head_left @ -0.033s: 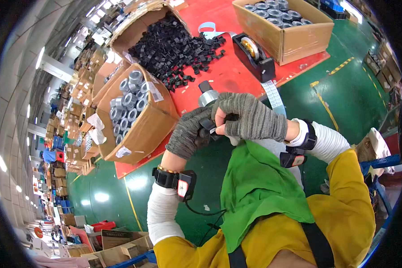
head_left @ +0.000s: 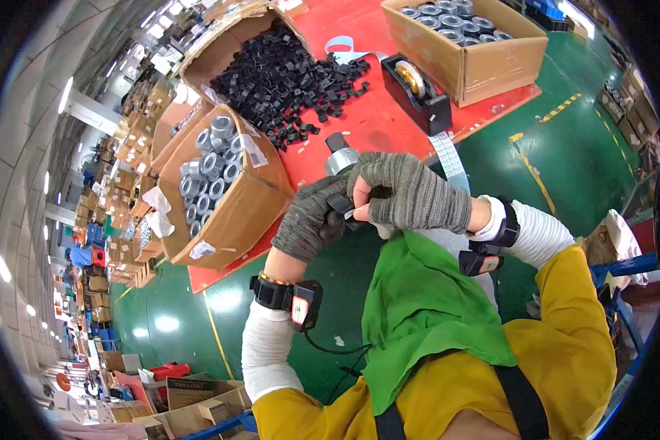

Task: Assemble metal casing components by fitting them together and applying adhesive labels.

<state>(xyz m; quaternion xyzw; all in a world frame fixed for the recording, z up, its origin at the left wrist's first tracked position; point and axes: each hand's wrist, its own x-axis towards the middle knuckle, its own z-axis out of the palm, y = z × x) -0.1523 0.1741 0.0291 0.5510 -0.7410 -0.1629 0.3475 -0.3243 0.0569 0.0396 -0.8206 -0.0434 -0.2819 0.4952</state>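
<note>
Both my hands wear grey knit gloves with bare fingertips and meet just off the front edge of the red table point(head_left: 374, 136). My left hand point(head_left: 312, 220) is closed around a small black plastic piece point(head_left: 337, 203). Thumb and forefinger of my right hand point(head_left: 411, 194) pinch a small white sticker-like piece point(head_left: 349, 215) against that black part. Just beyond my fingers, a silver metal cylinder point(head_left: 341, 160) rests on the table beside a loose black clip point(head_left: 336, 141). My fingers hide part of the held piece.
A carton of silver cylinders point(head_left: 231, 213) stands left, a heap of black clips point(head_left: 286, 81) spills from another box behind it. At the back right are a black tape dispenser point(head_left: 425, 106) and a filled carton point(head_left: 484, 73). A label strip point(head_left: 451, 161) hangs over the edge.
</note>
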